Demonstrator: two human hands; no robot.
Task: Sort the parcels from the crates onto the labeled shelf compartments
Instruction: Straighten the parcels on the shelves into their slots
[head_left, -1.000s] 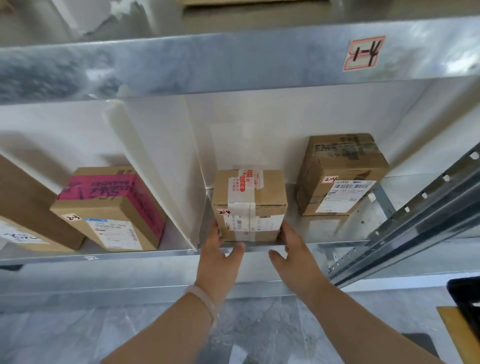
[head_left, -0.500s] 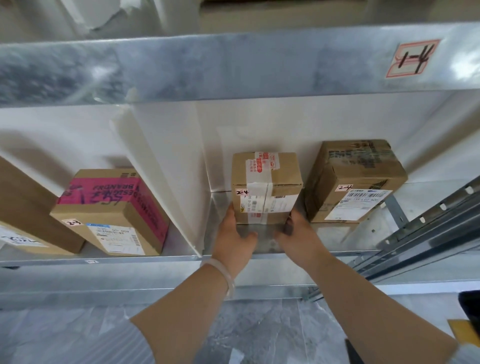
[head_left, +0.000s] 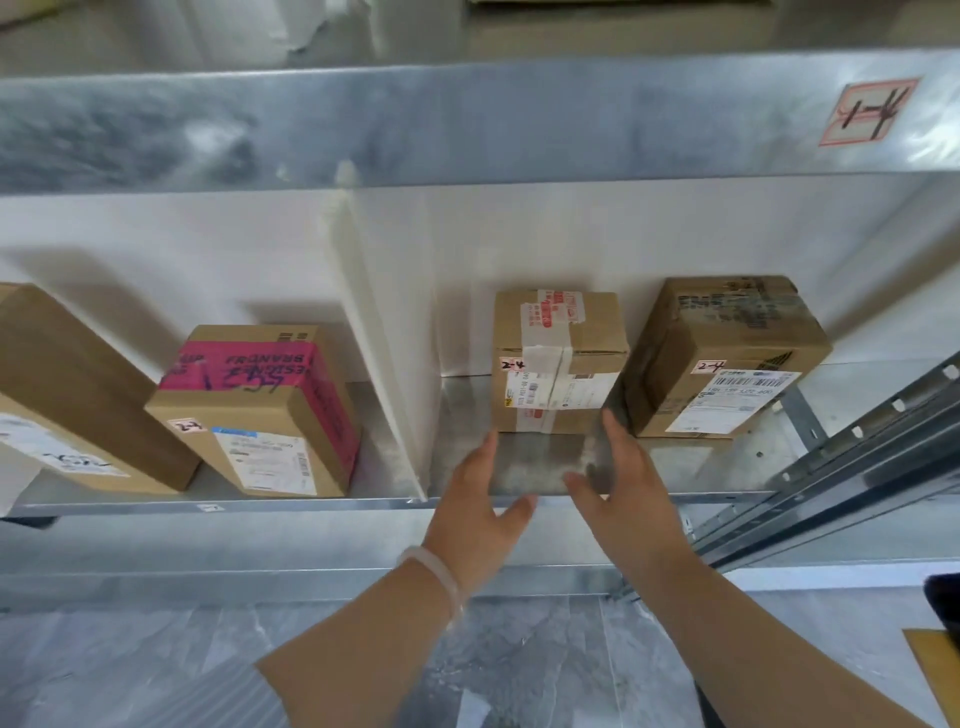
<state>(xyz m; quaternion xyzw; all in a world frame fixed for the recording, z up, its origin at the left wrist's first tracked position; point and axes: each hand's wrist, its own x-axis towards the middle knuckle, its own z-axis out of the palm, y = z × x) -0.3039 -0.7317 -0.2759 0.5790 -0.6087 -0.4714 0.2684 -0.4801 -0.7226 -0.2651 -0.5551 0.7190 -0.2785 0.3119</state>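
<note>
Standing flat on the metal shelf (head_left: 701, 470), the taped parcel (head_left: 558, 364) is found in the compartment at 3 o'clock of the white divider (head_left: 384, 364), set well back from the shelf's front edge. A small tag marked 2-4 (head_left: 512, 365) is stuck at the upper left corner of its front face.

The left grip (head_left: 480, 512), a bare hand with a pale bracelet (head_left: 436, 571) at the wrist, is held with its fingers straight and apart, the tips at the parcel's 7 o'clock corner. Whether the cardboard is touched cannot be told, as the picture is blurred there. The right grip (head_left: 631, 499) is likewise spread, and nothing is clasped in it. Its longest finger is raised beside the parcel's 4 o'clock corner.

Just at 3 o'clock of the taped parcel a darker parcel (head_left: 727, 358) is set slightly askew, also tagged 2-4. At 9 o'clock of the divider a pink-taped parcel (head_left: 260, 410) and a long brown parcel (head_left: 78, 395) are lodged in the neighbouring compartment. At 12 o'clock an upper shelf beam (head_left: 467, 119) is seen, with a 1-4 label (head_left: 867, 111) stuck near its 3 o'clock end. A grey marbled floor (head_left: 156, 665) is seen at 6 o'clock.
</note>
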